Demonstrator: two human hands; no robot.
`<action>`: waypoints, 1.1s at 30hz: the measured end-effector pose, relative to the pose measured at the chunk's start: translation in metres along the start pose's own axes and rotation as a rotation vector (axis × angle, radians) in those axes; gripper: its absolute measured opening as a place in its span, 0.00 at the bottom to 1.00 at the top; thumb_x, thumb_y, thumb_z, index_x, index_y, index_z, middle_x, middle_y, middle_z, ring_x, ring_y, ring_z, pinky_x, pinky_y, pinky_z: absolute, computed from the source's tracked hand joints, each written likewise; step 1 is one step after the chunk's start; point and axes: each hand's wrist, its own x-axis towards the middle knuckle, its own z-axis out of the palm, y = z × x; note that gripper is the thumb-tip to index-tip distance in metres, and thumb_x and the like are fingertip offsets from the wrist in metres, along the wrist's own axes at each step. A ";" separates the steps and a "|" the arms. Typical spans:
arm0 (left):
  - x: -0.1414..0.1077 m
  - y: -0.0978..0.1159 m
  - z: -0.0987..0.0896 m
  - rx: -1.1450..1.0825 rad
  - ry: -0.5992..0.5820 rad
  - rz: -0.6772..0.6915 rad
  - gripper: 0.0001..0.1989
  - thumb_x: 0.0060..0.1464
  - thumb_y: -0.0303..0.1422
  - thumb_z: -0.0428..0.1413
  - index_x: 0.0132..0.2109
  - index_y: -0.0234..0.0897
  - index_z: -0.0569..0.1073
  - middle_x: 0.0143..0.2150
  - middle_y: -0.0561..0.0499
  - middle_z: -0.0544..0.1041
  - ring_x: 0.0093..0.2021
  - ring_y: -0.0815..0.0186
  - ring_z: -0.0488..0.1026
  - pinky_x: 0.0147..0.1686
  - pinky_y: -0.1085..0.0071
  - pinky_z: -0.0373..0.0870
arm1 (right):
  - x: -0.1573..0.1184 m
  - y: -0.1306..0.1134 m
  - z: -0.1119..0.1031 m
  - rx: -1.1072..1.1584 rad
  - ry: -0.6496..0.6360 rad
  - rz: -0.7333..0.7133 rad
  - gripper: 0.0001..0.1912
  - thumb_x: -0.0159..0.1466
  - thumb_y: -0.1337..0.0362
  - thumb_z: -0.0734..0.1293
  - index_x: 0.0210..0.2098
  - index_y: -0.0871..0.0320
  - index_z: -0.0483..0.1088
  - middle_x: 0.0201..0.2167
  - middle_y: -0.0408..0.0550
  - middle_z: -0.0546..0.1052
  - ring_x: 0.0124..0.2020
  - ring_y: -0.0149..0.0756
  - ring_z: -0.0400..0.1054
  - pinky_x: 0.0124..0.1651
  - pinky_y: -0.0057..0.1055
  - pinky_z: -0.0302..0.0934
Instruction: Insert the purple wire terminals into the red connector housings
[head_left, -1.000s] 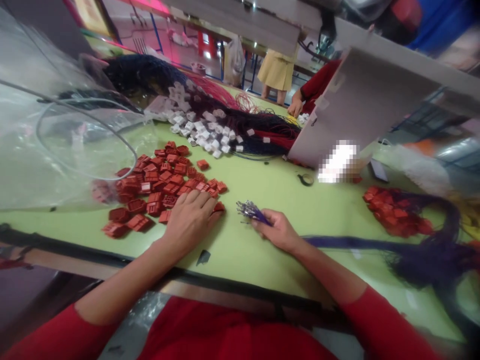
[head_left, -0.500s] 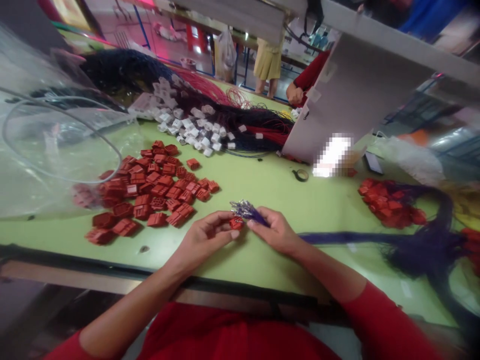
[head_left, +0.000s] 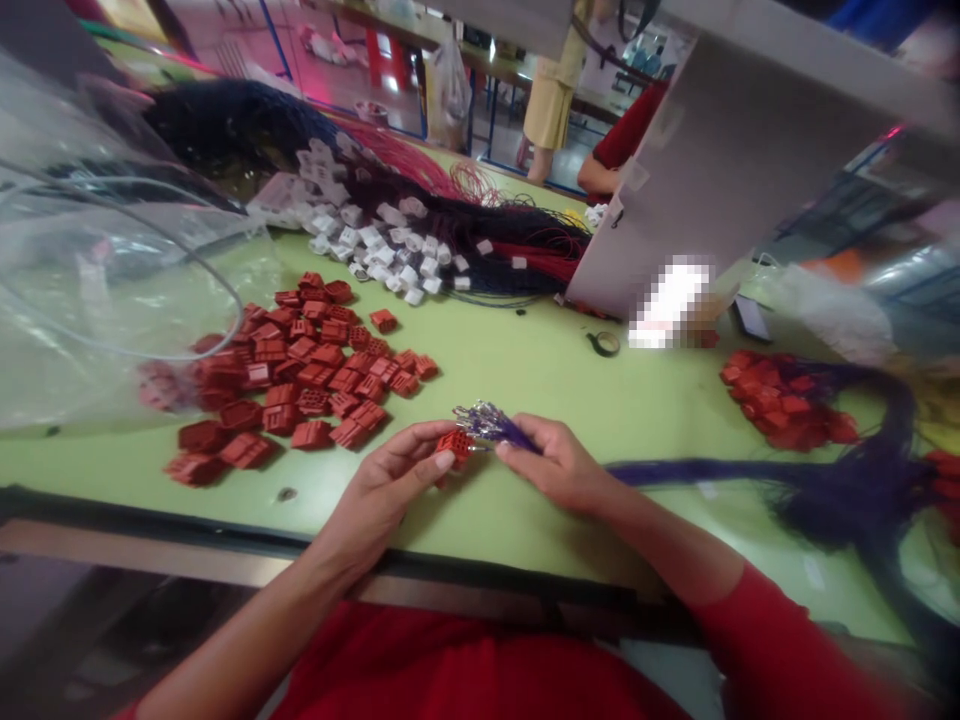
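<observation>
Between thumb and fingers, my left hand (head_left: 401, 465) grips a red connector housing (head_left: 454, 446), its face with small holes turned toward the right. My right hand (head_left: 559, 462) is closed on a bundle of purple wires (head_left: 517, 434) with shiny metal terminals at their tips. One terminal sticks out below the bundle and points at the housing; whether it enters a hole I cannot tell. To the left of my left hand lies a heap of red connector housings (head_left: 315, 370). The purple wires trail off past my right wrist along the table.
White connectors (head_left: 390, 250) on dark and red wires lie at the back. Clear plastic bags (head_left: 112, 320) cover the left side. A roll of black tape (head_left: 604, 344) and a phone (head_left: 752, 318) rest near the grey panel (head_left: 697, 180). Wired red housings (head_left: 780, 400) sit at right.
My left hand has turned the red housing so more of its holed face shows, and drawn it slightly left. A single terminal now shows apart from the bundle. The camera view has shifted slightly.
</observation>
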 end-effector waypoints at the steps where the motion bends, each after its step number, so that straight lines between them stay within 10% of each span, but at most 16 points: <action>1: 0.000 0.000 0.000 0.005 -0.001 0.005 0.20 0.48 0.40 0.71 0.48 0.41 0.81 0.42 0.50 0.84 0.36 0.70 0.76 0.36 0.78 0.73 | 0.000 0.000 0.000 -0.005 0.004 -0.001 0.08 0.64 0.59 0.65 0.33 0.58 0.66 0.24 0.38 0.60 0.26 0.29 0.53 0.30 0.30 0.50; 33: -0.003 -0.003 0.003 0.511 -0.021 0.380 0.12 0.54 0.34 0.65 0.46 0.40 0.82 0.49 0.46 0.82 0.46 0.60 0.80 0.50 0.65 0.78 | 0.000 0.007 0.004 -0.170 0.028 -0.056 0.08 0.62 0.63 0.65 0.29 0.56 0.61 0.23 0.37 0.60 0.26 0.29 0.52 0.30 0.28 0.49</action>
